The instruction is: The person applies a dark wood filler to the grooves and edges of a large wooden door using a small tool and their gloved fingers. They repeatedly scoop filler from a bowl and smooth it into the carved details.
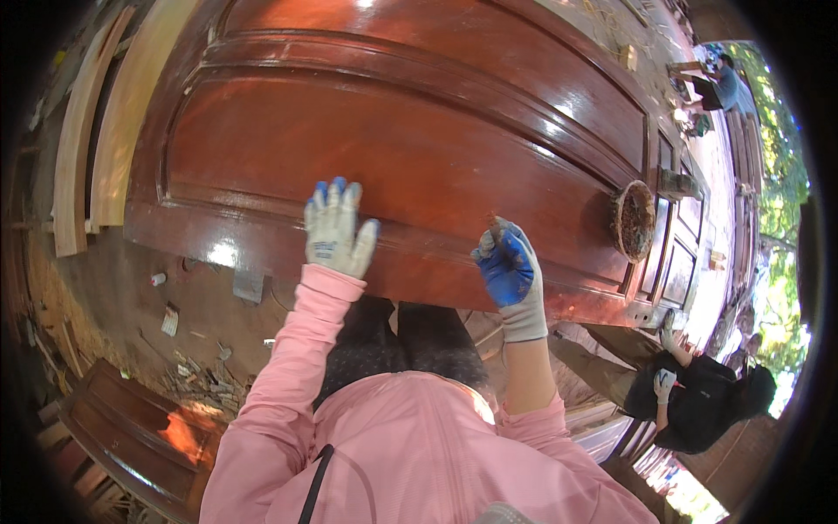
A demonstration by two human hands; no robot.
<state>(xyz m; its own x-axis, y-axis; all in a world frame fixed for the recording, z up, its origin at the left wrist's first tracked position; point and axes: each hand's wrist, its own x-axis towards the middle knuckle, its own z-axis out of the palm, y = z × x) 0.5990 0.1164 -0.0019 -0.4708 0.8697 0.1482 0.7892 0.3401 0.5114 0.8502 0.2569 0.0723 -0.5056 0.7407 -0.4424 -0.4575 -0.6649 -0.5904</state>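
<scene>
- Two gloved hands are seen at the near edge of a large varnished wooden door panel [410, 131], which lies flat ahead.
- The left hand [336, 231] is laid open and flat on the panel.
- The right hand [508, 262] is closed around a small brownish object [495, 225], too small to be identified.
- A round basket [635, 221] rests further right.

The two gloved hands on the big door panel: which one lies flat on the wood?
The left hand lies flat, fingers spread, on the glossy reddish door panel. The right hand is curled instead, blue palm showing, pinching something small that I cannot identify.
</scene>
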